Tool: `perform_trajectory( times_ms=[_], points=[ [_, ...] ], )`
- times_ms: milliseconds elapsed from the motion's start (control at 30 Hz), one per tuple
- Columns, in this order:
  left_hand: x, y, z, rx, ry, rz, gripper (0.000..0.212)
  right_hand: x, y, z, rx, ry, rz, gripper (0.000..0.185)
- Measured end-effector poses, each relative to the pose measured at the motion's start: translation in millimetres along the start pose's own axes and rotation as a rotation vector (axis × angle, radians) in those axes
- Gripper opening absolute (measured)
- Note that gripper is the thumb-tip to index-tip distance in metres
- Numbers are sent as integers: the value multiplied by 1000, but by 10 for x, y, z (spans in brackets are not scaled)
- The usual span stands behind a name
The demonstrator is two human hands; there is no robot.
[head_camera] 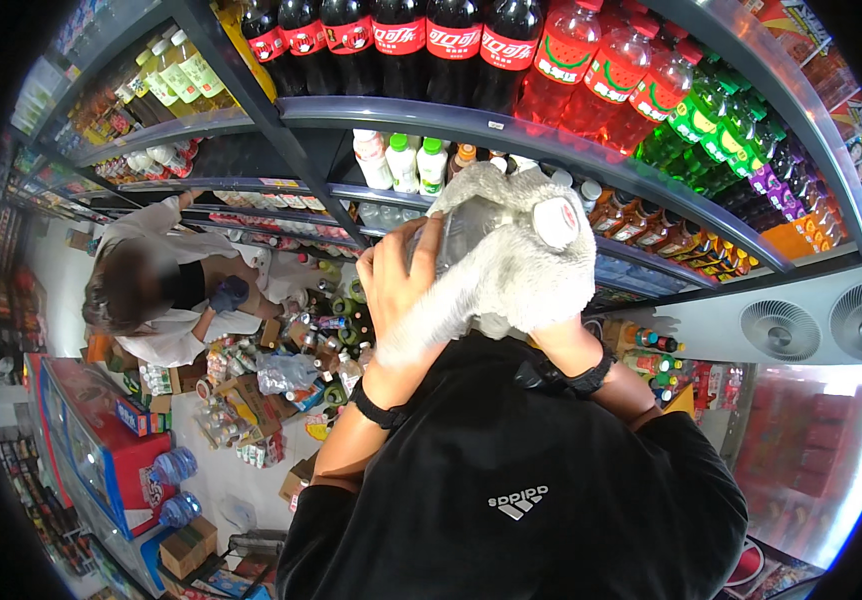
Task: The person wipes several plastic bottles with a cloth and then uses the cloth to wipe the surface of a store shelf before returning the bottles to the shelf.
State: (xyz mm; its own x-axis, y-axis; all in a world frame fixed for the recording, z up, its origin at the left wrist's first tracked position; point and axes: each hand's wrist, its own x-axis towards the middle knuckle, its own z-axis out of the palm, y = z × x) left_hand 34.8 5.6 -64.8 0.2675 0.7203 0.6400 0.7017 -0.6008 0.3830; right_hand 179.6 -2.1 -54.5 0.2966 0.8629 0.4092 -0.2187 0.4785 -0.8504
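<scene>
A clear plastic bottle [467, 229] with a white cap [555, 223] is held up before me, near the shelf front. Around it bunches a fluffy grey-white cloth [532, 289], partly blurred. My left hand [401, 274] grips the bottle's body from the left, fingers spread over its side; a loose end of the cloth hangs across that wrist. On the other side, my right hand [555, 334] is wrapped in the cloth below the cap, its fingers hidden. Behind the bottle stand white bottles with green caps [416, 165] on the middle shelf.
Above, a shelf rail [431, 112] carries cola bottles [401, 45] and red soda bottles [562, 60]. At left a person [153, 277] wearing a dark glove crouches beside cartons [251, 401] and bottles on the floor. A red freezer [127, 472] and water jugs [174, 466] stand lower left.
</scene>
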Motion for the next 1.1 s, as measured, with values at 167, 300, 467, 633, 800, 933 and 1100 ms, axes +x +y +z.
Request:
perform_trajectory(
  times_ms=[167, 300, 467, 633, 800, 933, 1100],
  points=[
    [110, 30, -82, -88, -84, 68, 63, 57, -87, -65, 164, 58, -38, 41],
    [-21, -240, -208, -475, -12, -279, 61, 146, -229, -343, 165, -26, -17, 52],
    [-311, -381, 35, -1308, -260, -872, 48, 65, -333, -502, -23, -102, 37, 52],
    [-176, -147, 53, -1115, 187, -641, 62, 38, -312, -536, -89, -94, 51, 53],
    [-51, -206, -88, -278, 585, 212, 91, 3, -344, -593, -131, -91, 41, 53],
    [51, -276, -154, -235, 520, 724, 82, -20, -387, -648, -154, -92, 45, 54],
    [1, -141, -47, -436, 446, 338, 95, -92, -464, -710, -168, -84, 45, 54]
  ],
)
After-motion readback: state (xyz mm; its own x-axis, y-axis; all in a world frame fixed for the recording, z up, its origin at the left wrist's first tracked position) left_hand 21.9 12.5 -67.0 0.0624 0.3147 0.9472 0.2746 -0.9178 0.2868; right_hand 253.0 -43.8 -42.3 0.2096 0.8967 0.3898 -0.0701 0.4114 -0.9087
